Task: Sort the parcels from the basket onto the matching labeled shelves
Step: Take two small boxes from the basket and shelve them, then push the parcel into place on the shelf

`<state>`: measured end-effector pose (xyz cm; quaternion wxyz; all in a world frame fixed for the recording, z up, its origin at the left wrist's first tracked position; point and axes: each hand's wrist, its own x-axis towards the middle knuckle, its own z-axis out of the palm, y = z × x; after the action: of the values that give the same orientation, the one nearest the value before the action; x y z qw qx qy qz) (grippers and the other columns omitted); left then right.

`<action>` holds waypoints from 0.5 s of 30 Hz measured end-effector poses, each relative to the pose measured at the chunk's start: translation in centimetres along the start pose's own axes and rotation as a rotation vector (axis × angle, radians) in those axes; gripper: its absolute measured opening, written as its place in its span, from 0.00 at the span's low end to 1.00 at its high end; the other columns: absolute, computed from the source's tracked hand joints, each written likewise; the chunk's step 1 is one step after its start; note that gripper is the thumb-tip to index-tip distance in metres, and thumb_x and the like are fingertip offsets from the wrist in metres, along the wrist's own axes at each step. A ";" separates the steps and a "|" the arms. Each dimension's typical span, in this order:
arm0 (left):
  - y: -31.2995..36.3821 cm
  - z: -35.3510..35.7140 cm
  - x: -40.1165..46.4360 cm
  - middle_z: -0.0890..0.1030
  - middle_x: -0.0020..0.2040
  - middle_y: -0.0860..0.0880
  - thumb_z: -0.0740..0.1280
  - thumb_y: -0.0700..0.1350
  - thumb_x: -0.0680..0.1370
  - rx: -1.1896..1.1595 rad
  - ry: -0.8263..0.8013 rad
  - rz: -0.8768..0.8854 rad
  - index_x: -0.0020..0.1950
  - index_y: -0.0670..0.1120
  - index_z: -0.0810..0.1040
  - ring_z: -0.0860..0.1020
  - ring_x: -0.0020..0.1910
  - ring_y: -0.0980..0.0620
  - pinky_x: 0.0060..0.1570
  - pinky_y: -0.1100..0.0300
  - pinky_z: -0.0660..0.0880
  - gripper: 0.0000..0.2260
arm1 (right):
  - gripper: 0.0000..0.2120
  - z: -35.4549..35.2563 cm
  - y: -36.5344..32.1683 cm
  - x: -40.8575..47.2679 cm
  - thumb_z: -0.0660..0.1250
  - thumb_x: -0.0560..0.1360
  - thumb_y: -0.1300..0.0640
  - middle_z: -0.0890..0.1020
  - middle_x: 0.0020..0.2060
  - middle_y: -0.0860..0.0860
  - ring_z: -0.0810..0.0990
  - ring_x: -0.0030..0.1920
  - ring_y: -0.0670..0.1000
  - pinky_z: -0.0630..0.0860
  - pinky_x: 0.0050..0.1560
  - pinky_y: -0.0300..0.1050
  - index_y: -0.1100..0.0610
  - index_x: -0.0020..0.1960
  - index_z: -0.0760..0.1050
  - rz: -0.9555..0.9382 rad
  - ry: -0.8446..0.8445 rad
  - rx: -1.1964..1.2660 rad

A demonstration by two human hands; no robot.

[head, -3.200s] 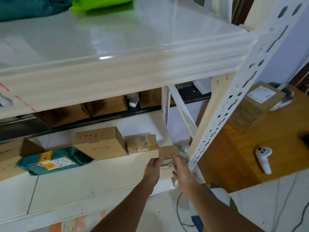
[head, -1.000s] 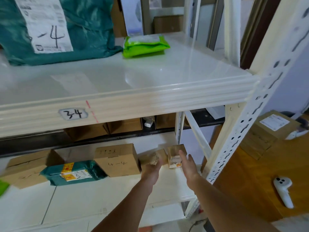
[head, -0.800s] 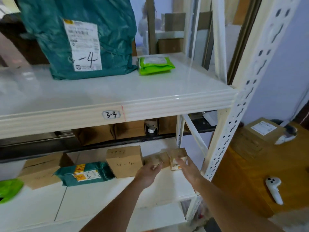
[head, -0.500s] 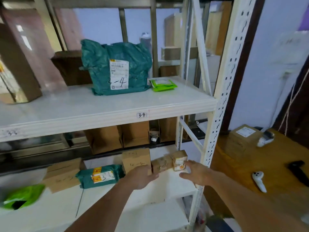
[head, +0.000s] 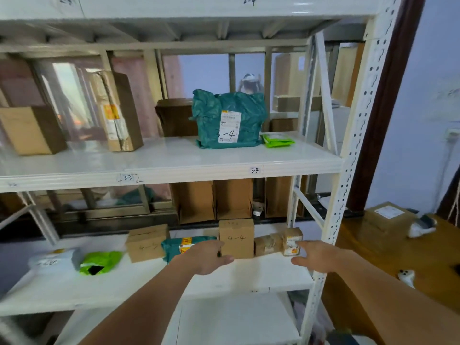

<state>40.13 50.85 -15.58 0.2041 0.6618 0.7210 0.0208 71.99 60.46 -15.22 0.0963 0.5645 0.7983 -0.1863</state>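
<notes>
a parcel storeroom: labeled white metal shelves (head: pixel 174 168) hold cardboard boxes (head: pixel 236 241).

The left hand (head: pixel 207 257) covers part of the teal bag (head: pixel 185 245) behind it. Left side of the rack is smeared with blur, and the writing on the small carton (head: pixel 267 244) can't be read.

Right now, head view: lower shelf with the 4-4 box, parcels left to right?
White poly mailer → bright green plastic bag → brown cardboard box → teal poly bag with yellow label → upright cardboard box marked 4-4 → low brown carton → small labelled cardboard box.
</notes>
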 end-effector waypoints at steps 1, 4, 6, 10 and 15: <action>-0.1 -0.3 -0.8 0.72 0.74 0.53 0.59 0.67 0.80 -0.001 0.010 -0.014 0.77 0.55 0.66 0.73 0.69 0.50 0.69 0.54 0.71 0.29 | 0.36 0.0 -0.4 0.1 0.60 0.78 0.32 0.70 0.75 0.52 0.72 0.71 0.53 0.69 0.69 0.47 0.48 0.80 0.59 -0.001 -0.005 -0.007; -1.6 -0.7 -2.9 0.70 0.76 0.49 0.59 0.64 0.82 0.014 0.045 -0.083 0.79 0.51 0.65 0.70 0.73 0.48 0.70 0.53 0.68 0.29 | 0.36 -0.2 -2.7 0.8 0.59 0.79 0.32 0.67 0.77 0.52 0.69 0.74 0.54 0.66 0.73 0.49 0.47 0.81 0.58 -0.087 -0.006 -0.055; -3.3 -0.3 -4.0 0.68 0.78 0.49 0.58 0.67 0.81 -0.017 0.070 -0.149 0.80 0.52 0.63 0.68 0.74 0.47 0.73 0.52 0.66 0.31 | 0.33 -0.4 -4.8 1.3 0.58 0.79 0.32 0.66 0.77 0.50 0.68 0.74 0.53 0.66 0.70 0.45 0.45 0.80 0.59 -0.168 -0.011 -0.118; -6.6 0.5 -7.1 0.67 0.79 0.51 0.59 0.66 0.81 -0.072 0.120 -0.261 0.81 0.54 0.62 0.69 0.75 0.48 0.75 0.51 0.65 0.31 | 0.42 0.0 -9.7 3.5 0.48 0.67 0.17 0.74 0.70 0.45 0.75 0.64 0.50 0.74 0.62 0.45 0.36 0.75 0.63 -0.350 -0.061 -0.192; -11.3 2.2 -12.7 0.63 0.81 0.48 0.58 0.69 0.80 -0.091 0.165 -0.490 0.82 0.48 0.60 0.62 0.79 0.47 0.77 0.52 0.59 0.37 | 0.38 1.6 -18.5 4.9 0.56 0.73 0.26 0.77 0.65 0.49 0.77 0.58 0.50 0.79 0.55 0.46 0.46 0.75 0.66 -0.543 -0.102 -0.263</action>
<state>30.69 36.72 -17.62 0.1729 0.4536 0.8724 0.0571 52.87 58.57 -14.97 0.1551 0.3031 0.9314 -0.1284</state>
